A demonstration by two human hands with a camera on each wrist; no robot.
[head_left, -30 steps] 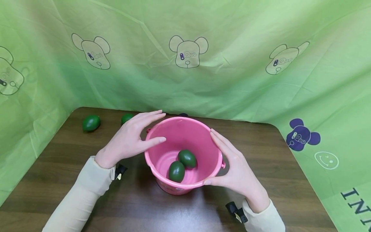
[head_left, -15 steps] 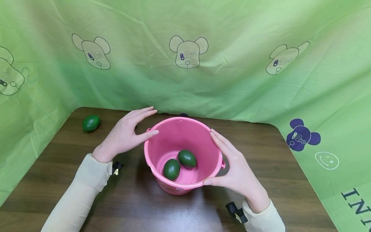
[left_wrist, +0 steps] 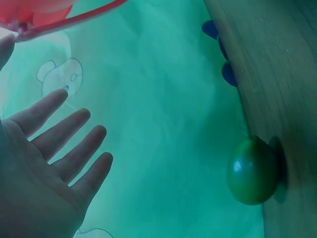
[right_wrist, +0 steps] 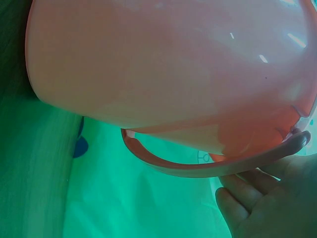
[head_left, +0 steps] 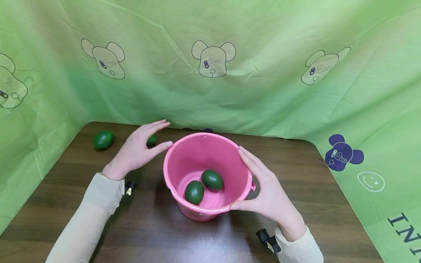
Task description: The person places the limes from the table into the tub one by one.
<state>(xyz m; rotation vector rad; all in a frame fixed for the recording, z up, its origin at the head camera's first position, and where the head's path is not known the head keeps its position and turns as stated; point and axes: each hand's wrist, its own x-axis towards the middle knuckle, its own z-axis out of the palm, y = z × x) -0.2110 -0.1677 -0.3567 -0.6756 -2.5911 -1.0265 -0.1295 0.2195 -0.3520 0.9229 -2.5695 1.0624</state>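
Note:
A pink bucket (head_left: 204, 137) stands on the table with two dark green, avocado-like fruits lying on its bottom, one at the front left (head_left: 194, 192) and one behind it (head_left: 212, 180). My right hand (head_left: 269, 193) holds the bucket's right side, thumb on the front rim and fingers along the side. In the right wrist view the handle (right_wrist: 198, 169) hangs beside those fingers. My left hand (head_left: 136, 148) is empty, its fingers extended and spread, thumb tip near the bucket's left rim. Just beyond it lies another green fruit (head_left: 151, 140), partly hidden by the hand.
One more green fruit (head_left: 103, 140) lies at the table's far left corner. The brown wooden table (head_left: 296, 171) meets a green cloth (head_left: 256, 98) printed with bear heads along its back and sides.
My left hand has moved left, from over the bucket's rim to beside it. The front fruit in the bucket has rolled slightly left. The right hand has stayed on the bucket.

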